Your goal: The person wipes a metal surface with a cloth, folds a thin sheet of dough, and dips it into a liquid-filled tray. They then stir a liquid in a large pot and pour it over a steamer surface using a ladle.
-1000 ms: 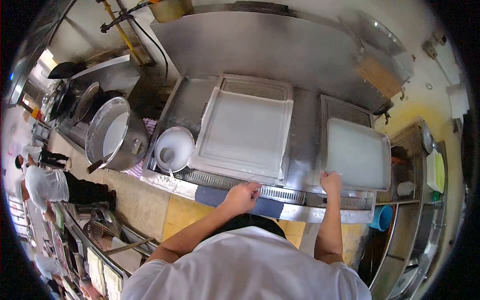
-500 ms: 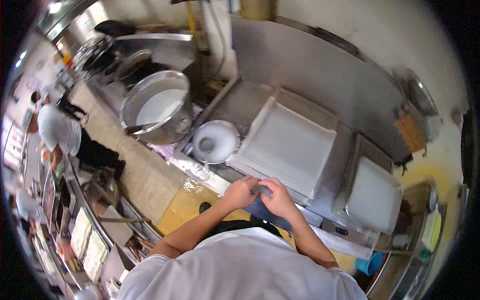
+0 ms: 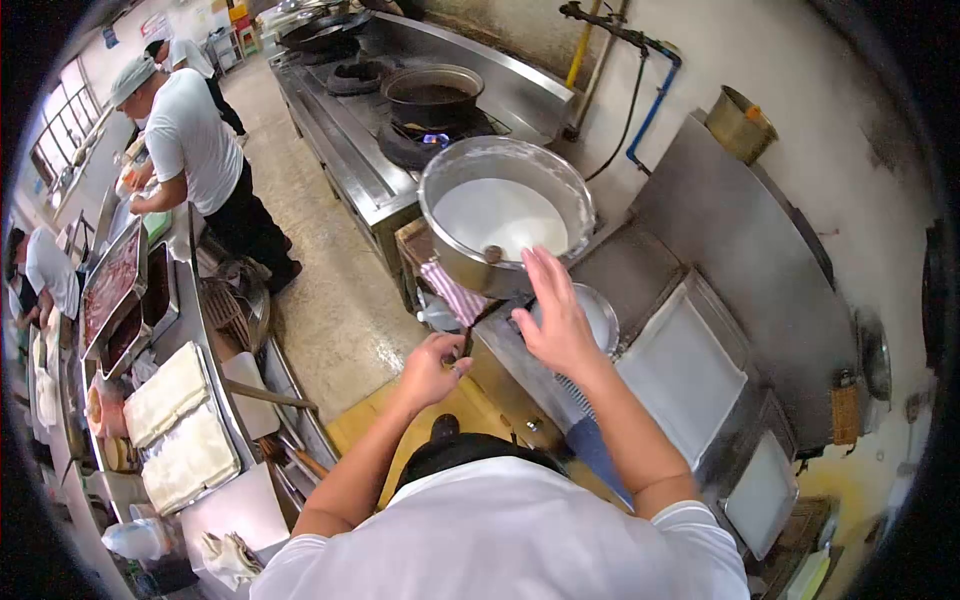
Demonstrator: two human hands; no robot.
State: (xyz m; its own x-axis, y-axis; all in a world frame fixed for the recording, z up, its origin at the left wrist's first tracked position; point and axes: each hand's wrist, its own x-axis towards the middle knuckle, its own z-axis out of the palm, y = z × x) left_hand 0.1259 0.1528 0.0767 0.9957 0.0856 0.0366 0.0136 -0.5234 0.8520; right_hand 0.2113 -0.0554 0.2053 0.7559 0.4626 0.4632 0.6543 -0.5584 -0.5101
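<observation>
My right hand [image 3: 556, 322] is open, fingers stretched out, and overlaps the near rim of a large metal pot [image 3: 452, 246] of white liquid [image 3: 497, 212]. A dark rounded handle end [image 3: 492, 255] shows at that rim, left of my fingertips. Lower and to the left, my left hand [image 3: 432, 374] has its fingers curled in around something small and dark that I cannot make out. Striped cloth [image 3: 455, 293] hangs below the pot, above my left hand. Partly hidden behind my right hand is a round basin [image 3: 598, 318].
Two shallow trays [image 3: 684, 372] [image 3: 762, 494] of white liquid lie on the metal counter at right. Beyond the pot, a wok [image 3: 432, 97] stands over a lit burner [image 3: 436, 139]. At left, a co-worker [image 3: 196, 140] bends over a bench with white slabs [image 3: 190, 460] and metal trays [image 3: 112, 285].
My hands, together before, have come apart; the right has reached out toward the pot with fingers stretched. The view has swung left, bringing the pot closer to the middle.
</observation>
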